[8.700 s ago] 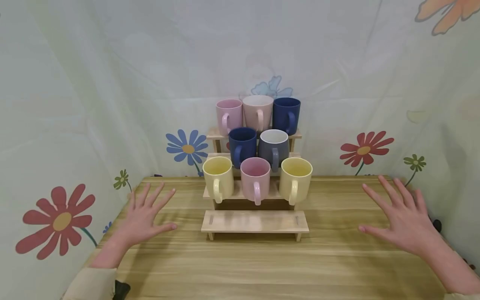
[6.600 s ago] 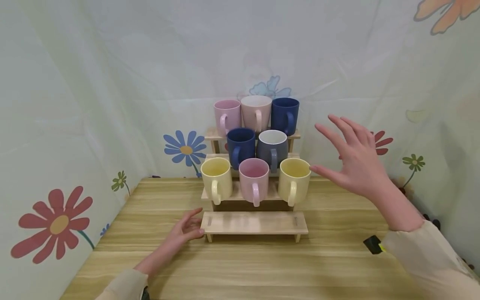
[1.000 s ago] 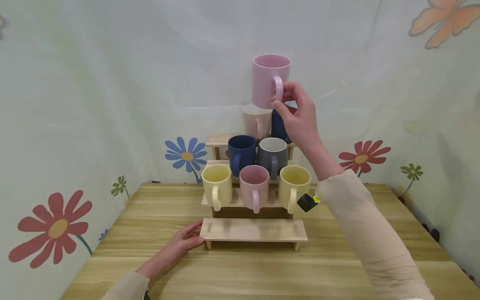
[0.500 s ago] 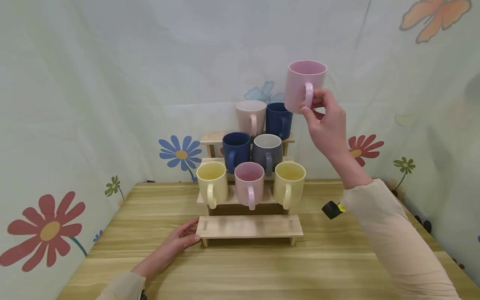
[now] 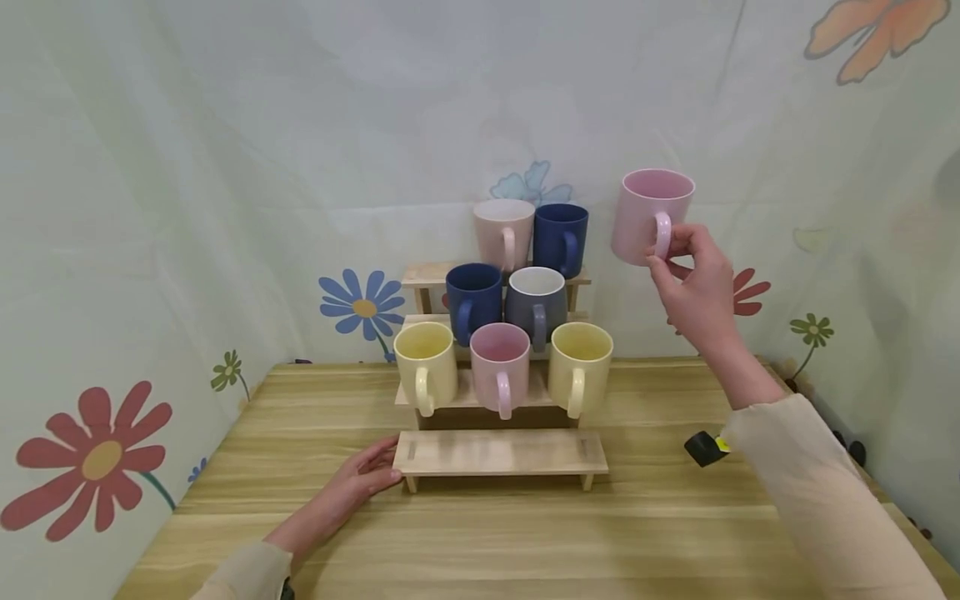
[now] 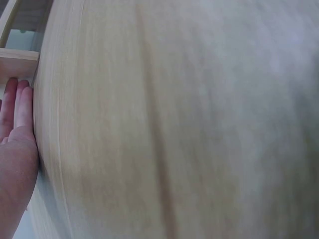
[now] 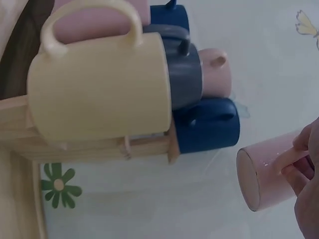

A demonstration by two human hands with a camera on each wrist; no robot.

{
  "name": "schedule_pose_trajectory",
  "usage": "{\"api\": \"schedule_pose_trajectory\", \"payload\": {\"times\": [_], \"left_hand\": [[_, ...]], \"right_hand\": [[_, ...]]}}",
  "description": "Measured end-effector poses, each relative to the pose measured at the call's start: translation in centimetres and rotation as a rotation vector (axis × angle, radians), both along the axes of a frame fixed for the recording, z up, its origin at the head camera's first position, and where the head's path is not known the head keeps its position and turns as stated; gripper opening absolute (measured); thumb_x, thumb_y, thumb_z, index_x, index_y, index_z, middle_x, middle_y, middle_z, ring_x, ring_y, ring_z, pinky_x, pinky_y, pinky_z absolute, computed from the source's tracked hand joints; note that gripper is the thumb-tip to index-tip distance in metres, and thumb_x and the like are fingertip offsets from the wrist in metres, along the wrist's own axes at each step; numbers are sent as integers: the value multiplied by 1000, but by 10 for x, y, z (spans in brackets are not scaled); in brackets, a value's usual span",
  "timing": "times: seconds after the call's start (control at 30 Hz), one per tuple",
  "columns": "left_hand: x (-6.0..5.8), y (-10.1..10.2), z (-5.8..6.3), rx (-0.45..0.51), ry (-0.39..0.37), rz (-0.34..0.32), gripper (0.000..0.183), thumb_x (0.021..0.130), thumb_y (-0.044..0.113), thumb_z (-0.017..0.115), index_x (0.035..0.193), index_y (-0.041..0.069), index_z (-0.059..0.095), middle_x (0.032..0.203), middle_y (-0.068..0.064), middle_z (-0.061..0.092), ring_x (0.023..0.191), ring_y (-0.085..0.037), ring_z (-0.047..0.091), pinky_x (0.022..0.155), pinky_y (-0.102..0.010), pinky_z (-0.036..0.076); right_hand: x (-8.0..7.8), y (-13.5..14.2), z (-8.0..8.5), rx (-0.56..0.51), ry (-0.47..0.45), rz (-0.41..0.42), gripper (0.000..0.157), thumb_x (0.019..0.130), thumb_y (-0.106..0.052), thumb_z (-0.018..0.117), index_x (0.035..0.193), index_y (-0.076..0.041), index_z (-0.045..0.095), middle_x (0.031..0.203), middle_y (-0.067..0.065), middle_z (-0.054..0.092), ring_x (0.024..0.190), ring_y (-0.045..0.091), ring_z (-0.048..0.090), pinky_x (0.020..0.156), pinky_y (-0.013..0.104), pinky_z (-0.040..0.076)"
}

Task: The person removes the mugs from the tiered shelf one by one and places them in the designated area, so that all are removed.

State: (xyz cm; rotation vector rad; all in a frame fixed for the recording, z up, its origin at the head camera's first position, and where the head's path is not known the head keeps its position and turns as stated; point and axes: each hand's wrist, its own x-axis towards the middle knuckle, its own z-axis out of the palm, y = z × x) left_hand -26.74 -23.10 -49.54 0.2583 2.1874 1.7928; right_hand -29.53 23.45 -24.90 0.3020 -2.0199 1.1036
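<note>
1. The handle of a pink mug (image 5: 647, 212) is pinched between the curled fingers (image 5: 693, 237) of the right hand (image 5: 697, 287).
2. The mug is held aloft, mouth upward, beside and apart from the navy mug (image 5: 557, 242) on the top shelf (image 5: 429, 273).
3. The lowest shelf (image 5: 498, 454), standing on the bench (image 5: 480, 542), is touched at its left end by the left hand (image 5: 362, 480), fingers nearly straight.

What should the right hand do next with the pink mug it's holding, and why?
Probably lower the pink mug toward the lowest wooden step: the right hand holds it by the handle in the air, off to the right; that step bears no mug, and the left hand is at the step's left end.
</note>
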Motion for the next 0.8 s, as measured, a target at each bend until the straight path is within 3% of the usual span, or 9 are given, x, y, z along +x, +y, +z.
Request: {"api": "schedule_pose_trajectory", "payload": {"times": [0.27, 0.4, 0.57, 0.8], "left_hand": [[0, -2, -1, -6, -2, -4, 76, 93, 21, 67, 156, 5, 27, 149, -26, 44, 129, -25, 53, 103, -26, 44], [1, -2, 0, -3, 0, -10, 77, 92, 21, 67, 155, 4, 27, 149, -26, 44, 130, -26, 53, 103, -25, 44], [1, -1, 0, -4, 2, -16, 76, 93, 21, 66, 155, 4, 26, 149, -27, 44, 129, -25, 53, 104, -27, 44], [-1, -1, 1, -7, -4, -22, 75, 94, 21, 65, 156, 4, 26, 149, -26, 44, 131, -26, 51, 104, -27, 44]], "right_hand": [[-4, 15, -30, -12, 0, -3, 31, 93, -5, 65, 120, 5, 55, 98, 0, 61, 96, 6, 59, 79, 4, 51], [-5, 19, -43, -42, -16, 9, 32, 93, -4, 65, 121, 6, 54, 100, 7, 61, 91, -6, 58, 67, 2, 51], [-7, 25, -59, -34, -58, -16, 31, 94, -5, 64, 120, 6, 53, 104, 19, 63, 84, -14, 55, 68, 1, 48], [-15, 34, -94, -46, -74, -41, 29, 92, -3, 66, 118, 6, 56, 100, 20, 67, 79, -5, 53, 69, -1, 46]]}}
